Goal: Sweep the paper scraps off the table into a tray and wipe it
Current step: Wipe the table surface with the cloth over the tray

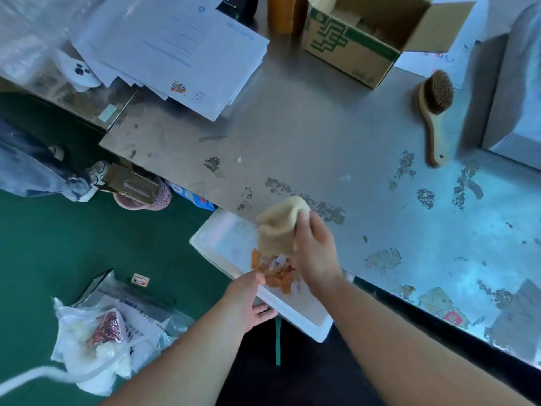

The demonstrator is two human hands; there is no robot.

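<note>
Right hand [316, 253] grasps one crumpled beige cloth [278, 227] at the edge of the grey metal surface [307, 136].
Left hand [248, 300] grips the rim of one white rectangular plastic tray [222, 238] at that edge; orange paper scraps [278, 273], too jumbled to count, lie in it. Farther back: one wooden bristle brush [434, 104], one brown cardboard box [351, 51], green print illegible.

The place looked like a packing or shipping workroom rather than a home. A bare steel worktable [307, 136] filled most of the frame, its surface blotched with torn label residue [383, 257] toward the lower right. A stack of printed sheets [175, 45] lay at upper centre, bubble wrap [26, 30] in the upper left corner, and an open cardboard box [351, 51] with green print at the top. Filled plastic bags [96, 332] sat on the green floor [58, 244] at lower left.
</note>
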